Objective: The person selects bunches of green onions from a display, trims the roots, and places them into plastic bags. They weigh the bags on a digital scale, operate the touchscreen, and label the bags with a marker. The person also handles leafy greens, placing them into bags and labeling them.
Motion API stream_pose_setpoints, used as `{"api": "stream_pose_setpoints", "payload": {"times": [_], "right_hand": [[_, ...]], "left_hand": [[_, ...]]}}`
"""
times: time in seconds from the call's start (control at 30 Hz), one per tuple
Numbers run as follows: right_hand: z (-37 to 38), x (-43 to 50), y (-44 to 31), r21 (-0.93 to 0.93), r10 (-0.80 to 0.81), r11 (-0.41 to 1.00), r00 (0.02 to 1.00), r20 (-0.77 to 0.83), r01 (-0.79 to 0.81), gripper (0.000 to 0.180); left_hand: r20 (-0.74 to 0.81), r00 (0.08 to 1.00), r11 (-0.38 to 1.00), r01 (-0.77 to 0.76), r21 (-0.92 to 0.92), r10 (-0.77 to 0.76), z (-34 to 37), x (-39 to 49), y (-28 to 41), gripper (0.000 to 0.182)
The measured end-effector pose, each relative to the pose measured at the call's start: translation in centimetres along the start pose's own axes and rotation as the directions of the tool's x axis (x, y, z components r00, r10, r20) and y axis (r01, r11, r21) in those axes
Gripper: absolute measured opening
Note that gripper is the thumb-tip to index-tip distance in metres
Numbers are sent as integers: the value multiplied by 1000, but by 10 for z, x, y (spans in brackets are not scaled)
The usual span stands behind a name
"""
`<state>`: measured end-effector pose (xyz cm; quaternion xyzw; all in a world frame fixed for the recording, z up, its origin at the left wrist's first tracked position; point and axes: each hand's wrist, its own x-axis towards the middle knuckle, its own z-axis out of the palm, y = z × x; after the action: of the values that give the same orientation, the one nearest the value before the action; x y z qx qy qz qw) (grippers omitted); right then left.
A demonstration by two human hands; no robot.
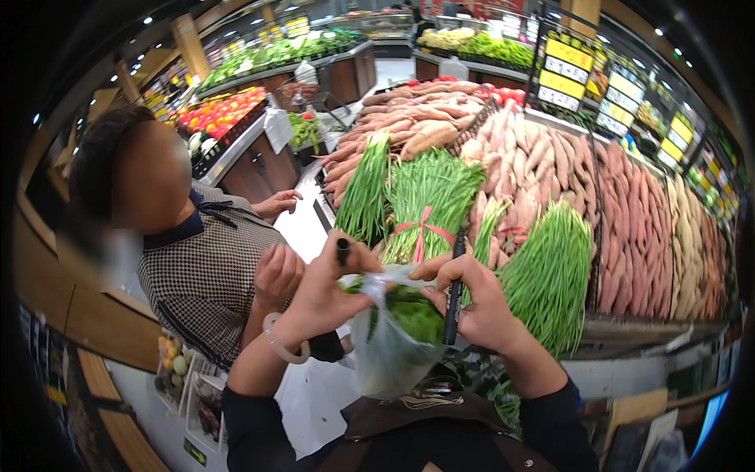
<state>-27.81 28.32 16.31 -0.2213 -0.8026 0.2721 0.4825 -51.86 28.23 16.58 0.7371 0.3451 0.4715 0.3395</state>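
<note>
A clear plastic bag [392,360] with leafy greens [416,315] inside hangs between my hands, its top gathered and twisted. My left hand [330,289] pinches the bag's neck, and a black marker cap [342,251] sticks up between its fingers. With my right hand [481,301] I hold the other side of the bag's top; a black marker pen [453,295] lies upright across those fingers. Just beyond are a bundle of green chives [433,189] tied with pink tape and a loose pile of chives [551,277], on top of sweet potatoes [531,153].
A person in a checkered top [218,259] stands close at the left, hands near my left arm. Crates of produce [203,407] sit on the floor at lower left. Price signs [563,74] rise behind the sweet potato display. Another vegetable stand [250,141] lies beyond the person.
</note>
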Motion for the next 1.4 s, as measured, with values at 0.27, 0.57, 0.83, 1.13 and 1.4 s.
{"api": "stream_pose_setpoints", "payload": {"times": [0.27,0.57,0.83,1.13,1.4], "right_hand": [[88,-150,-25,294,582,813,718,-382,-502,23],[84,-313,-116,147,521,691,346,-780,-707,20],[55,-417,-204,127,488,535,182,-854,-836,21],[-5,-592,-340,196,282,351,-96,-955,-915,22],[-51,-665,-386,245,61,443,-243,-968,-862,29]], "left_hand": [[-30,930,930,367,-22,-367,-85,-48,-70,46],[139,735,739,673,-23,-664,14,-83,-89,25],[399,703,725,239,646,-588,267,-213,-193,32],[-330,931,517,363,775,-157,254,-78,-160,41],[265,962,890,-63,451,-67,538,-93,-32,44]]}}
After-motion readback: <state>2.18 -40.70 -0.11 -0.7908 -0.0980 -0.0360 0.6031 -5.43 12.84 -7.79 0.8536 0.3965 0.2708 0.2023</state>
